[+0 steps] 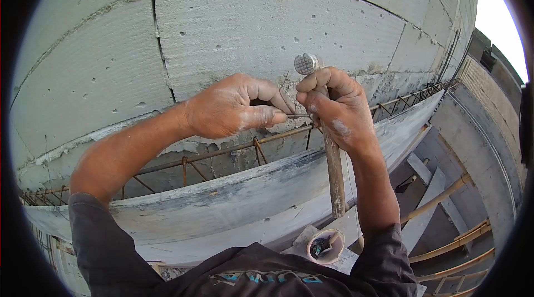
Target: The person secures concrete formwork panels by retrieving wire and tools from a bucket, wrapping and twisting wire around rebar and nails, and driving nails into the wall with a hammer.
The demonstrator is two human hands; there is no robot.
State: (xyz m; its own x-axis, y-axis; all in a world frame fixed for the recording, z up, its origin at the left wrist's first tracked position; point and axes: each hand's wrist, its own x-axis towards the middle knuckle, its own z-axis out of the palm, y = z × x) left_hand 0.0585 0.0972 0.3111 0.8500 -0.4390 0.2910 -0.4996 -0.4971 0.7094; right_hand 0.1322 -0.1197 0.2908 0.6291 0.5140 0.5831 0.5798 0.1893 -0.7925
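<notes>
My left hand (231, 106) is closed, thumb against fingers, pinching a thin dark piece of metal (299, 115) that looks like a nail or a bit of wire. Its other end reaches the fingers of my right hand (339, 105). That hand is also closed, gripping a hammer (335, 177) high on its wooden handle. The hammer's checkered metal face (305, 64) points up toward the wall, while the handle hangs down. A fine wire strand (285, 79) sticks up between the hands. Whether my right fingertips grip the thin metal too, I cannot tell.
A grey block wall (233, 30) rises ahead. Along its foot run rusty reinforcing bars (222, 149) behind a long pale formwork board (222, 185). Below stands a bucket (326, 247) with dark contents. Wooden poles (436, 205) and planks lie lower right.
</notes>
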